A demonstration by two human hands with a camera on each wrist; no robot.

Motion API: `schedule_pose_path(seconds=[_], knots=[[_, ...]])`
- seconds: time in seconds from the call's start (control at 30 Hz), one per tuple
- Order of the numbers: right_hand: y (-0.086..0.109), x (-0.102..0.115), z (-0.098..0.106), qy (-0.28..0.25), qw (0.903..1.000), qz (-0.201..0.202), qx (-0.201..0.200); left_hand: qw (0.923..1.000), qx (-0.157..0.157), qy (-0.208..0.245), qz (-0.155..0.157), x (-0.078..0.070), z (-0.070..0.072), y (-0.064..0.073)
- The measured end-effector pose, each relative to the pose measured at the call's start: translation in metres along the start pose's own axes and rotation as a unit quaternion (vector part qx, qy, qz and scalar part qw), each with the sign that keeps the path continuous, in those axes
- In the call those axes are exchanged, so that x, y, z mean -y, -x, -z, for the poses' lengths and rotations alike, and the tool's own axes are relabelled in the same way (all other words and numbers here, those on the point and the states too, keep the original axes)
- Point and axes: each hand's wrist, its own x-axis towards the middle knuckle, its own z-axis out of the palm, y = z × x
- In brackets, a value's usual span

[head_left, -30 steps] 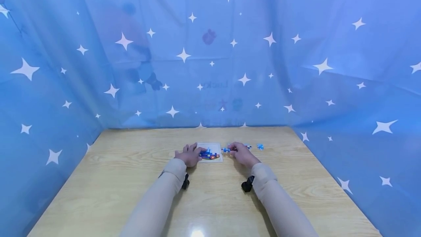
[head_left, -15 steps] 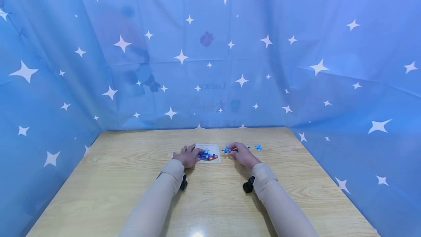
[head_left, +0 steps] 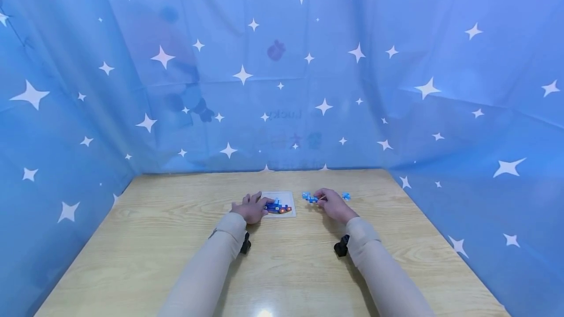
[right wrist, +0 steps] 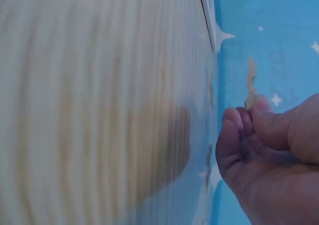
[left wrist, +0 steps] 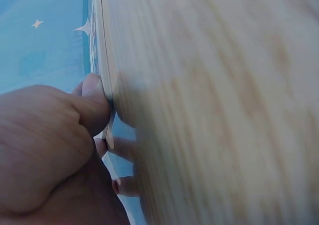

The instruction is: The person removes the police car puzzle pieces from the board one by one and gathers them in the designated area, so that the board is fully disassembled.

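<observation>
Wood tbl: R grip pinching puzzle pc, L grip spread, touching board

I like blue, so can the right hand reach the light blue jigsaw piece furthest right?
Probably yes: the light blue jigsaw piece lies close beside the right hand, with nothing seen between. But the hand pinches a thin, tan-sided jigsaw piece, so it may need to set that down first.
</observation>
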Motion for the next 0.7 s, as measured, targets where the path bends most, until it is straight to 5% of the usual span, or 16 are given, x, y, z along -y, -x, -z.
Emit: schedule_pose_path(seconds=[0.7], knots=[[0.011,-0.030,0.039,-0.015,0.9998,-0.014,-0.007,0.9998,-0.008,-0.018,-0.001,0.003,-0.003,-0.004]])
